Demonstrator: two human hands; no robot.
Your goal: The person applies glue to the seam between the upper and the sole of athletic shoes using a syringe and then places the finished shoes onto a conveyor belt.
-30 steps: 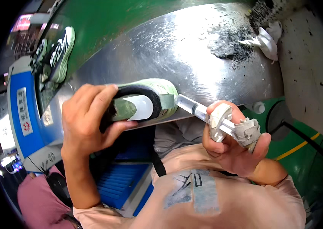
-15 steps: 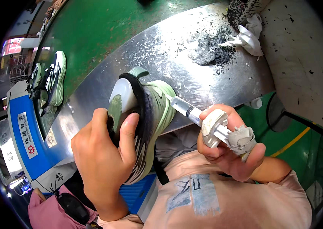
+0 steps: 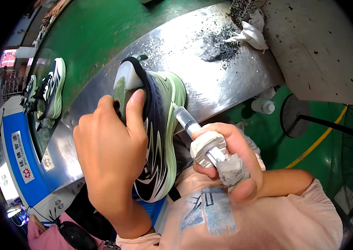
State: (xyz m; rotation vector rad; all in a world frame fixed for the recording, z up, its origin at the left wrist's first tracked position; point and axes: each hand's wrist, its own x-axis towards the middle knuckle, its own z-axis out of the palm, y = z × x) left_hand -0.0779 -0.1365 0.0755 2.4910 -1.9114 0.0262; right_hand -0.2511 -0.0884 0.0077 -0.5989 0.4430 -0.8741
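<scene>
My left hand (image 3: 111, 143) grips a black, white and pale-green running shoe (image 3: 159, 137) by its opening, thumb on the collar. A whitish insert shows at the shoe's heel, and my hand covers part of the opening. In my right hand (image 3: 234, 150) is a clear syringe (image 3: 187, 121), its flange and plunger end wrapped in whitish tape. The fingers are round the wrapped flange, with the thumb by the plunger end. Its thin tip meets the shoe's side near the line between upper and pale-green sole, toward the heel.
Beyond the shoe lies a metal tabletop (image 3: 243, 79) strewn with dark scraps and a crumpled white cloth (image 3: 251, 33). More shoes (image 3: 55, 89) stand at the left by a blue-and-white machine panel (image 3: 22, 146). A white bottle (image 3: 264, 106) and a round black stand base (image 3: 294, 114) are at the right.
The syringe and my right hand have moved left and slightly down; the tip now sits lower along the sole edge. The shoe has turned more upright, showing more of its patterned side.
</scene>
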